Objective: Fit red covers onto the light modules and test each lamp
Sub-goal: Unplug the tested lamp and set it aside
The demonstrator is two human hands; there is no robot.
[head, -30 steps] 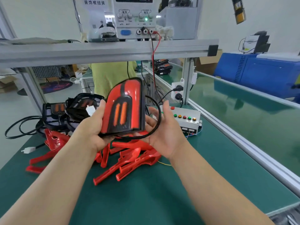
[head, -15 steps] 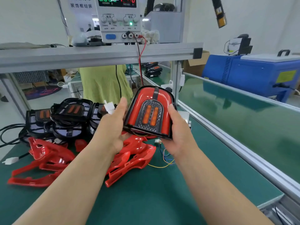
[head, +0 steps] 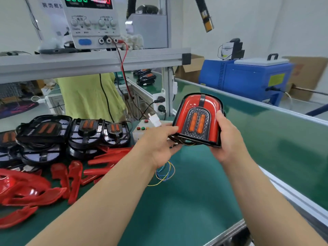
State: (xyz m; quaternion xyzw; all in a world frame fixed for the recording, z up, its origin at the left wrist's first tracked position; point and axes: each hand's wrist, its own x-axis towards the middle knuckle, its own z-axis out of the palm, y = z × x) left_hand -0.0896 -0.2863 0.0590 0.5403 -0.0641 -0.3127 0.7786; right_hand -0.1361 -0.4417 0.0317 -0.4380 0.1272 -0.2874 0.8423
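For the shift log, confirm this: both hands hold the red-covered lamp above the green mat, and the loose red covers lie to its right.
Not right. The head view shows the loose red covers lying to the left of the lamp, not its right. The rest stands: left hand and right hand both hold it above the green mat.

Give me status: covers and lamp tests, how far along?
Done: one covered lamp has its red cover seated. In hand: left hand and right hand both hold it, its white plug free, so likely untested. Left: several bare modules and loose red covers on the bench.
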